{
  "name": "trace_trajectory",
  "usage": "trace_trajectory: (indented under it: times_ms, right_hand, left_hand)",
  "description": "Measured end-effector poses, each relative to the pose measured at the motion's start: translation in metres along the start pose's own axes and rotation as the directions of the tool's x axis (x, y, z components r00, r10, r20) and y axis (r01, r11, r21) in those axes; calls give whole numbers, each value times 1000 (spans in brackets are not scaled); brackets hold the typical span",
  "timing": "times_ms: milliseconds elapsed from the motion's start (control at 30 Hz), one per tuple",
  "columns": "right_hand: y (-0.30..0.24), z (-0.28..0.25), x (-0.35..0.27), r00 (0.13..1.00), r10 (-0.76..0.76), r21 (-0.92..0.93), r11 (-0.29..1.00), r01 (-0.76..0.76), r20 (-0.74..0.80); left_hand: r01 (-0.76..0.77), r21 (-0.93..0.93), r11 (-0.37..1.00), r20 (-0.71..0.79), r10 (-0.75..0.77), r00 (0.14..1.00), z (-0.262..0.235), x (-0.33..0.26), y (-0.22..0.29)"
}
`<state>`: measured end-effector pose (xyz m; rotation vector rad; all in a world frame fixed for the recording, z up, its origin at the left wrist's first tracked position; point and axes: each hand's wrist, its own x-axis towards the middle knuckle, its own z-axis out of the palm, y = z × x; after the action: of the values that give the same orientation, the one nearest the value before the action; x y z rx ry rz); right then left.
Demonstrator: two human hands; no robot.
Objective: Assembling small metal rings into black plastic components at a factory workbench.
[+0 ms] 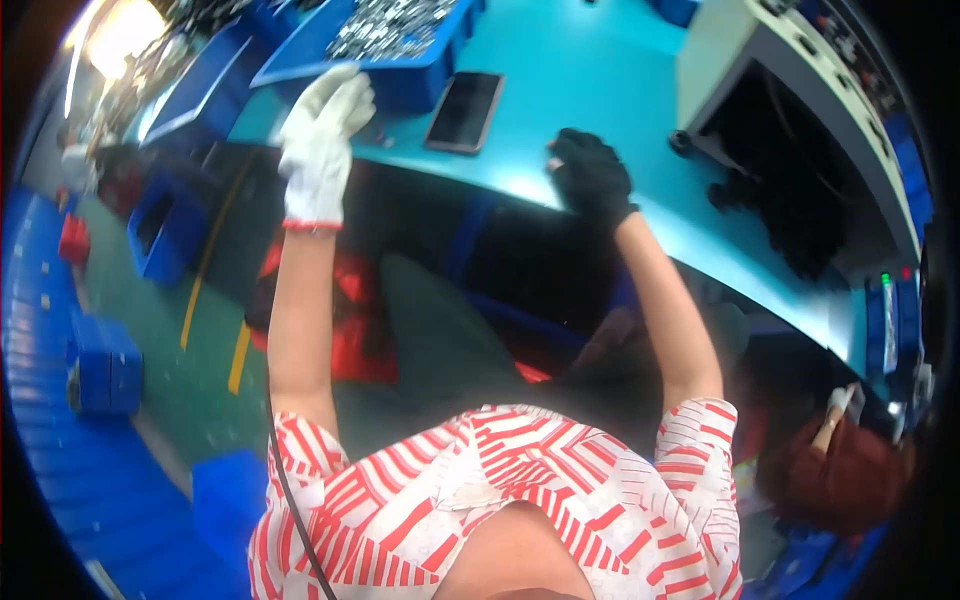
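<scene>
My left hand [325, 140], in a white glove with a red cuff edge, is raised at the front wall of a blue bin [400, 88]. Its fingers are loosely bent and somewhat apart, slightly blurred, and I see nothing in them. Many small shiny metal parts [390, 28] fill that bin. Over the turquoise table's near edge is my right hand [592, 175], in a black glove, with its fingers curled in. A small pale spot shows at its fingertips; I cannot make out what it is. Between the hands lies a dark phone [465, 112] on the table.
At the right of the turquoise table [580, 75] stands a pale machine housing [715, 65] with a dark opening. Another blue bin [195, 95] sits at the far left. Blue crates [105, 365] and a blue roller conveyor [40, 400] are on the left. Another person [840, 465] is at lower right.
</scene>
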<state>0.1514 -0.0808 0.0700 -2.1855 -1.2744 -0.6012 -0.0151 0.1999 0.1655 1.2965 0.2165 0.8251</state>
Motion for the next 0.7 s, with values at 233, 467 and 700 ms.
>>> trace_trajectory:
  times_ms: [233,467,700]
  right_hand:
    - [-4,-16,8,984,131,-114,987,-117,123]
    - [-9,-19,5,994,9,-69,998,-1,110]
    - [-17,-32,12,976,40,-102,995,-19,215]
  left_hand:
    - [-22,53,998,-23,23,999,6,-6,23]
    - [-56,89,995,-108,65,992,-16,15,18]
    - [-111,97,989,-193,128,973,-16,78,30]
